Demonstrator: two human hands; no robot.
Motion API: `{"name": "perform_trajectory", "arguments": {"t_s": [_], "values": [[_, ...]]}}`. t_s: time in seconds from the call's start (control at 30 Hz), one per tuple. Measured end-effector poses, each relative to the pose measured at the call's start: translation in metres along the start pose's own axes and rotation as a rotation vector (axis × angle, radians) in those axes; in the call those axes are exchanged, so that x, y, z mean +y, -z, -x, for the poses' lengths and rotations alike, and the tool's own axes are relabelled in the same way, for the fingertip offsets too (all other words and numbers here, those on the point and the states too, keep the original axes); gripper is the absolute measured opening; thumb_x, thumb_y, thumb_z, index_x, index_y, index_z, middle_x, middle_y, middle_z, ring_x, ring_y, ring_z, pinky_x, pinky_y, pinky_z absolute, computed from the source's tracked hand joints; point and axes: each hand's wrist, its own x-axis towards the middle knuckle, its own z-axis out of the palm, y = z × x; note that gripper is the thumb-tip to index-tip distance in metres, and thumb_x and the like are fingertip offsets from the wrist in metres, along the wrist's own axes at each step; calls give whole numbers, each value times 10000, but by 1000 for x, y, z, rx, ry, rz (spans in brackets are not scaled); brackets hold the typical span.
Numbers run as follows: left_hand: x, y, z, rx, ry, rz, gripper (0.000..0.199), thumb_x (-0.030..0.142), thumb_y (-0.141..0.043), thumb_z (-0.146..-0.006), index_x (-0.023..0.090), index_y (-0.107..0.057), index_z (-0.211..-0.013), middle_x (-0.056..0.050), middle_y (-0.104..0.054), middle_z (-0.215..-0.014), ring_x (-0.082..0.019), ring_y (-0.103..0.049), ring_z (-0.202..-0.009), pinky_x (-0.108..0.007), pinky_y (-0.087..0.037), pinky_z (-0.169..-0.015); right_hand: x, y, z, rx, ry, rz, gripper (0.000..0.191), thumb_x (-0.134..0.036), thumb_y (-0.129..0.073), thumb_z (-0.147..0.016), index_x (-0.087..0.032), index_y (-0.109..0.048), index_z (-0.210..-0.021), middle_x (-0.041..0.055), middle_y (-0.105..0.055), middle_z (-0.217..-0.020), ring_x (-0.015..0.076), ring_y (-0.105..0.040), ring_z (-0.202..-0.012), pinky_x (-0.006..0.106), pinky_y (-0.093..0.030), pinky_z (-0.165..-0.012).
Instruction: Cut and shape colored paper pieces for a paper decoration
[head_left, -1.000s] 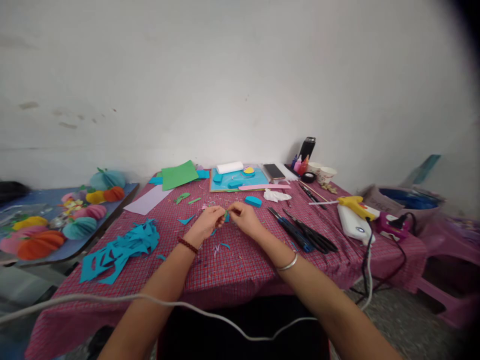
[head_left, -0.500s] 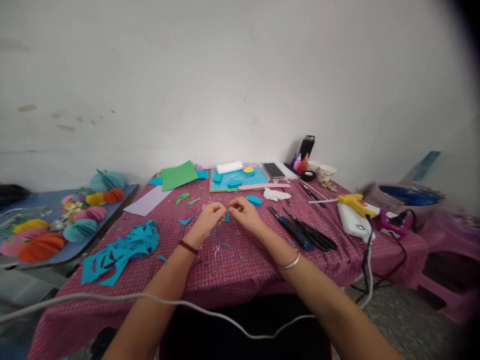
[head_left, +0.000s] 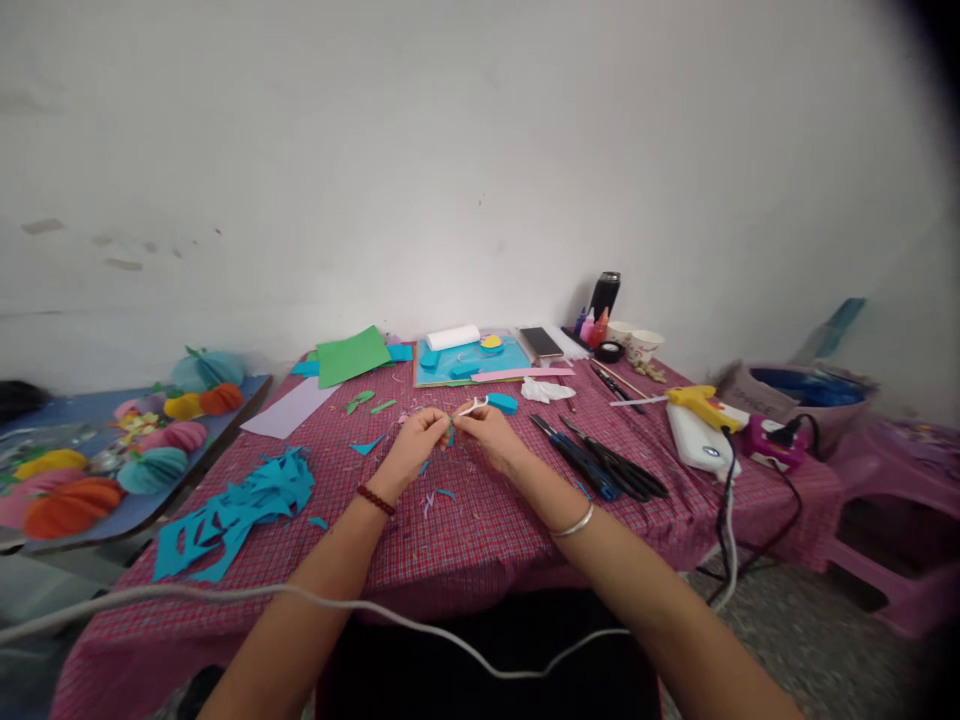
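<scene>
Both hands meet over the middle of the checked tablecloth point(head_left: 465, 540). My left hand point(head_left: 420, 442) pinches something tiny and greenish, too small to make out. Close beside it my right hand point(head_left: 484, 430) has its fingers pressed together at the same spot, and a thin white strip point(head_left: 471, 407) sticks up from them. Just behind the right hand lies a blue paper piece point(head_left: 502, 404). Small green leaf shapes point(head_left: 360, 401) and a blue scrap point(head_left: 367, 446) are to the left of the hands.
Blue paper cutoffs point(head_left: 240, 505) lie front left, green paper point(head_left: 352, 356) behind. Scissors point(head_left: 615, 460), a yellow glue gun point(head_left: 705, 405) and paper cups point(head_left: 643, 346) are on the right. Paper pumpkins point(head_left: 75, 505) sit on the left table. A white cable point(head_left: 375, 608) crosses in front.
The white strip now shows above my right hand's fingers. Both hands remain close together, with their fingers slightly shifted. The whole view has moved a little.
</scene>
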Motion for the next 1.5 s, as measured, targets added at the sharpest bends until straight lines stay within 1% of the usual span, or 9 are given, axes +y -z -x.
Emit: {"name": "perform_trajectory", "arguments": {"t_s": [0.27,0.4,0.6,0.73,0.83,0.97,1.13,1.33,1.5], "values": [[2,9,3,-92,193,138,204,335,-592,-684,163,-508,-611,21,-516,-547,-83,-463,-471,-217,-339,-462,-5,7,1,-69,235,307,101,-123,-557,-717,-186,-624,-677,16,-612,-747,165,-538,-779,299,-385,-785],[0,9,2,-87,217,152,229,345,-604,-669,164,-492,-584,16,-512,-536,-80,-453,-462,-215,-332,-454,-11,9,4,-167,379,598,130,-114,-544,-765,-190,-644,-727,32,-619,-785,170,-532,-789,307,-379,-783],[1,7,0,22,122,51,196,326,-572,-674,174,-487,-584,28,-495,-540,-84,-442,-476,-220,-342,-482,-4,7,0,-70,108,237,82,-172,-522,-739,-180,-603,-751,6,-607,-723,144,-544,-684,263,-431,-663],[2,8,-3,136,-19,-89,147,272,-554,-707,178,-513,-602,41,-483,-555,-94,-421,-528,-221,-326,-529,-1,11,-3,-60,11,178,237,-305,-385,-844,-182,-569,-759,13,-595,-648,128,-541,-569,239,-437,-542],[3,6,-2,162,-89,-172,114,217,-575,-693,177,-538,-593,36,-491,-584,-107,-420,-594,-220,-316,-570,1,11,-2,-104,-14,181,220,-340,-447,-824,-181,-546,-709,9,-588,-606,125,-536,-538,230,-431,-507],[4,4,0,115,-82,-203,129,205,-572,-683,179,-535,-562,30,-484,-580,-115,-409,-592,-224,-302,-555,5,7,-2,-90,42,240,102,-235,-523,-732,-180,-511,-648,-40,-518,-555,97,-462,-498,206,-386,-491],[6,2,3,-15,37,-74,197,299,-498,-724,184,-506,-565,20,-495,-538,-107,-438,-491,-236,-338,-490,5,5,-1,-52,167,371,82,-154,-490,-726,-173,-523,-653,-36,-526,-616,99,-462,-561,207,-361,-540],[6,2,5,-32,120,72,252,387,-528,-730,176,-487,-601,17,-490,-550,-89,-451,-469,-229,-346,-468,-6,5,6,-60,299,556,129,-102,-509,-750,-181,-556,-658,-7,-550,-670,134,-474,-659,248,-341,-642],[2,4,4,-56,102,66,257,378,-556,-731,175,-477,-594,27,-482,-546,-84,-438,-468,-225,-329,-467,-11,6,7,-104,384,731,140,-102,-516,-777,-183,-587,-688,18,-585,-707,159,-501,-716,275,-354,-699]]}}
